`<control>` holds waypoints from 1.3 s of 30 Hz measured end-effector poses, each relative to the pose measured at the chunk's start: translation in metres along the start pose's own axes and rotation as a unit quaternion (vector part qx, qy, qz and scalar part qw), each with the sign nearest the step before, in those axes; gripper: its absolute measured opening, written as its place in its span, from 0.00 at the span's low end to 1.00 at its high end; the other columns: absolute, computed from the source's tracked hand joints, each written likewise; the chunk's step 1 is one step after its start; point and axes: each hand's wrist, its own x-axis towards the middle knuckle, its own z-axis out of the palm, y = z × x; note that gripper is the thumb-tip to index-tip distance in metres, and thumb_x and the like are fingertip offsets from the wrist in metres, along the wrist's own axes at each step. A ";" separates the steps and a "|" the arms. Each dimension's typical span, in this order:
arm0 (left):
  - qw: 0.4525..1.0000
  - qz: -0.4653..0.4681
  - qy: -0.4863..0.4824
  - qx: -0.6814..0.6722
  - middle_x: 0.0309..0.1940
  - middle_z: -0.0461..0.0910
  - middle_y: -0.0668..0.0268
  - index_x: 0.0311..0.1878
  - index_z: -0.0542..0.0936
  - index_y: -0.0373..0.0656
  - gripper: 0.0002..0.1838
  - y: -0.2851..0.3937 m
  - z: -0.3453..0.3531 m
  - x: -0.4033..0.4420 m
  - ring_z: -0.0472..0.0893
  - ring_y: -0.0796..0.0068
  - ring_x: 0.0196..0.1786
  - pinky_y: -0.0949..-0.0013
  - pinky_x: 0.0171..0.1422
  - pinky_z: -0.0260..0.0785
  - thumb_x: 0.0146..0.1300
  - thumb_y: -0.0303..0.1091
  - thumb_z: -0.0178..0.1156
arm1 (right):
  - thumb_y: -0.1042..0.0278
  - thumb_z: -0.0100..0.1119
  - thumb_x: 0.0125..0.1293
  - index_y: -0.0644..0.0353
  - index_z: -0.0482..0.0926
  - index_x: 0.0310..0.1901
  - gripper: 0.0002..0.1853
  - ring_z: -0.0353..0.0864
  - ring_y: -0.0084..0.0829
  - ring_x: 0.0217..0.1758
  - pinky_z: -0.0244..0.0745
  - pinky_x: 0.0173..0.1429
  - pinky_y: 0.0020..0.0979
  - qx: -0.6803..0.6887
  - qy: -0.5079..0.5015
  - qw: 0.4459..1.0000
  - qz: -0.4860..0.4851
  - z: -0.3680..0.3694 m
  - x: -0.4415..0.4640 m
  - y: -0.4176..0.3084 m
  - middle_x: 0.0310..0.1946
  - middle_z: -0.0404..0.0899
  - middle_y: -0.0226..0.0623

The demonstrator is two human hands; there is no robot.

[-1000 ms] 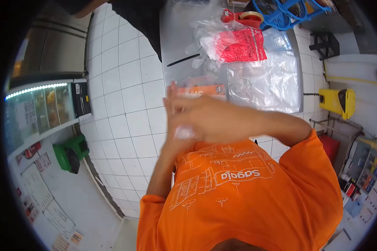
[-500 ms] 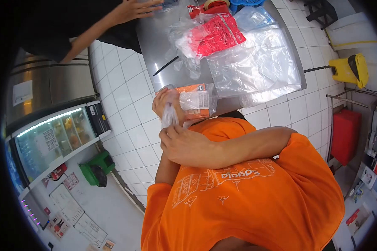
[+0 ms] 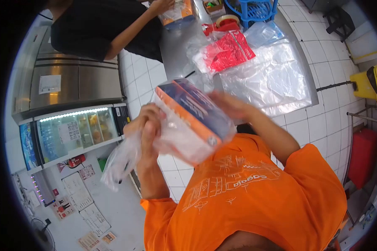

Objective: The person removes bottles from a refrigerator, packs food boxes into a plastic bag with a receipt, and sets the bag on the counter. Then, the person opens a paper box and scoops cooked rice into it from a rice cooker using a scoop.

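A box in a clear plastic bag (image 3: 197,108), dark blue, orange and white, is tilted up above the table's near edge, in front of my orange shirt. My left hand (image 3: 148,123) is closed around the bag's gathered plastic at the box's left side, and the loose bag end (image 3: 121,163) hangs below it. My right hand (image 3: 234,106) is at the box's upper right edge, smeared by motion. Whether its fingers grip or only touch the box cannot be made out.
On the metal table (image 3: 171,50) lie clear plastic bags (image 3: 268,79), a red packet (image 3: 230,50), a tape roll (image 3: 228,21) and a blue basket (image 3: 255,10). At the far end, a co-worker's hand (image 3: 161,6) rests on another box (image 3: 178,19). A display fridge (image 3: 75,129) stands left.
The bagged box has risen off the table and tilted. My right hand has left the bag's neck for the box's far side. The co-worker's hand is now on another box.
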 end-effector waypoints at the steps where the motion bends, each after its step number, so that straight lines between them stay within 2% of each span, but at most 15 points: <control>1: 1.000 0.008 -0.002 0.009 0.45 0.76 0.59 0.29 0.69 0.43 0.28 0.008 -0.003 0.005 0.72 0.72 0.49 0.63 0.68 0.59 0.77 0.58 0.49 | 0.47 0.54 0.75 0.58 0.76 0.63 0.25 0.80 0.32 0.58 0.77 0.61 0.39 0.118 -0.048 0.991 0.051 0.009 0.022 0.029 0.54 0.81 0.37; 4: 0.996 -0.009 0.084 0.019 0.53 0.76 0.56 0.34 0.71 0.41 0.26 0.019 -0.007 0.012 0.73 0.68 0.58 0.58 0.69 0.61 0.77 0.57 0.49 | 0.45 0.58 0.73 0.58 0.73 0.67 0.30 0.73 0.35 0.69 0.68 0.73 0.42 0.195 -0.057 0.979 0.017 0.027 0.023 0.022 0.63 0.78 0.40; 6: 0.959 0.025 0.171 0.223 0.60 0.74 0.56 0.39 0.72 0.41 0.24 0.035 0.003 0.038 0.72 0.65 0.64 0.55 0.68 0.62 0.78 0.56 0.48 | 0.43 0.60 0.70 0.58 0.74 0.67 0.32 0.73 0.38 0.70 0.62 0.77 0.43 0.154 -0.115 0.973 -0.126 0.045 0.004 -0.019 0.63 0.78 0.41; 9: 0.894 -0.045 0.130 0.426 0.67 0.70 0.53 0.57 0.72 0.40 0.22 0.017 -0.013 0.040 0.73 0.57 0.66 0.54 0.65 0.65 0.77 0.51 0.50 | 0.40 0.57 0.70 0.61 0.78 0.58 0.30 0.77 0.44 0.65 0.59 0.78 0.45 0.131 -0.286 0.908 -0.276 0.031 -0.010 -0.088 0.54 0.82 0.45; 11: 0.870 -0.166 0.079 0.458 0.59 0.78 0.44 0.60 0.73 0.38 0.23 0.006 -0.014 0.032 0.82 0.53 0.56 0.54 0.60 0.71 0.75 0.48 0.53 | 0.40 0.53 0.72 0.63 0.79 0.50 0.28 0.80 0.45 0.62 0.60 0.76 0.45 0.069 -0.368 0.873 -0.313 0.009 0.000 -0.128 0.48 0.84 0.47; 13: 0.726 -0.251 -0.147 0.624 0.35 0.85 0.51 0.53 0.78 0.41 0.16 0.021 0.006 0.029 0.86 0.51 0.39 0.49 0.45 0.74 0.71 0.42 0.57 | 0.42 0.51 0.74 0.65 0.79 0.44 0.27 0.82 0.45 0.58 0.63 0.74 0.45 -0.018 -0.300 0.890 -0.343 -0.003 0.002 -0.155 0.45 0.85 0.48; 15: 0.804 -0.082 -0.199 0.555 0.20 0.81 0.60 0.37 0.78 0.44 0.09 -0.019 0.015 -0.001 0.84 0.51 0.29 0.49 0.34 0.74 0.69 0.39 0.60 | 0.45 0.51 0.75 0.65 0.79 0.43 0.25 0.83 0.42 0.54 0.67 0.71 0.43 -0.107 -0.169 0.913 -0.356 -0.003 0.011 -0.176 0.43 0.85 0.47; 17: 0.846 -0.093 -0.186 0.492 0.22 0.81 0.56 0.32 0.75 0.43 0.11 -0.079 0.025 -0.021 0.84 0.51 0.29 0.53 0.30 0.72 0.66 0.38 0.62 | 0.48 0.52 0.75 0.65 0.80 0.44 0.23 0.84 0.39 0.52 0.71 0.67 0.40 -0.197 -0.065 0.912 -0.354 -0.001 0.026 -0.194 0.43 0.85 0.45; 20: 0.871 -0.145 -0.100 0.458 0.22 0.80 0.55 0.32 0.74 0.43 0.11 -0.112 0.022 -0.029 0.83 0.50 0.28 0.52 0.30 0.72 0.66 0.37 0.63 | 0.59 0.57 0.73 0.66 0.82 0.45 0.16 0.87 0.34 0.44 0.79 0.53 0.36 -0.409 0.119 0.839 -0.338 0.012 0.070 -0.236 0.40 0.85 0.38; 21: 0.883 -0.155 -0.074 0.436 0.23 0.80 0.54 0.32 0.74 0.42 0.11 -0.122 0.018 -0.033 0.82 0.49 0.27 0.52 0.31 0.72 0.66 0.37 0.63 | 0.61 0.57 0.72 0.66 0.82 0.46 0.15 0.87 0.33 0.42 0.80 0.51 0.35 -0.489 0.180 0.796 -0.310 0.011 0.089 -0.255 0.39 0.85 0.35; 23: 0.903 -0.178 -0.023 0.390 0.24 0.80 0.53 0.31 0.74 0.41 0.11 -0.139 0.009 -0.046 0.81 0.49 0.27 0.51 0.31 0.72 0.65 0.35 0.64 | 0.67 0.61 0.66 0.63 0.85 0.42 0.10 0.87 0.35 0.35 0.80 0.47 0.34 -0.604 0.237 0.626 -0.433 0.000 0.135 -0.291 0.34 0.86 0.37; 25: 0.941 -0.155 -0.017 0.300 0.27 0.81 0.53 0.38 0.76 0.40 0.16 -0.148 0.001 -0.054 0.83 0.47 0.30 0.52 0.36 0.75 0.59 0.39 0.72 | 0.68 0.61 0.60 0.60 0.87 0.42 0.11 0.88 0.41 0.37 0.81 0.48 0.38 -0.706 0.327 0.490 -0.394 0.009 0.170 -0.326 0.34 0.87 0.48; 31: 0.974 -0.150 -0.126 0.115 0.36 0.85 0.56 0.45 0.78 0.43 0.25 -0.160 -0.030 -0.049 0.85 0.51 0.39 0.57 0.43 0.77 0.44 0.37 0.77 | 0.70 0.60 0.58 0.61 0.84 0.45 0.14 0.86 0.55 0.49 0.80 0.54 0.50 -0.838 0.429 0.293 -0.168 -0.052 0.294 -0.385 0.45 0.84 0.61; 33: 0.981 -0.077 -0.172 0.045 0.38 0.83 0.55 0.49 0.77 0.43 0.28 -0.162 -0.040 -0.040 0.85 0.51 0.41 0.56 0.44 0.77 0.45 0.39 0.77 | 0.71 0.59 0.57 0.64 0.83 0.44 0.13 0.85 0.56 0.51 0.80 0.55 0.51 -0.841 0.439 0.290 -0.125 -0.058 0.311 -0.379 0.46 0.83 0.63; 39: 0.972 -0.106 -0.199 0.072 0.35 0.83 0.57 0.45 0.78 0.42 0.21 -0.164 -0.045 -0.033 0.85 0.53 0.39 0.59 0.41 0.77 0.48 0.33 0.74 | 0.72 0.57 0.59 0.67 0.83 0.45 0.14 0.84 0.56 0.52 0.81 0.55 0.51 -0.848 0.440 0.280 -0.095 -0.057 0.316 -0.378 0.45 0.83 0.63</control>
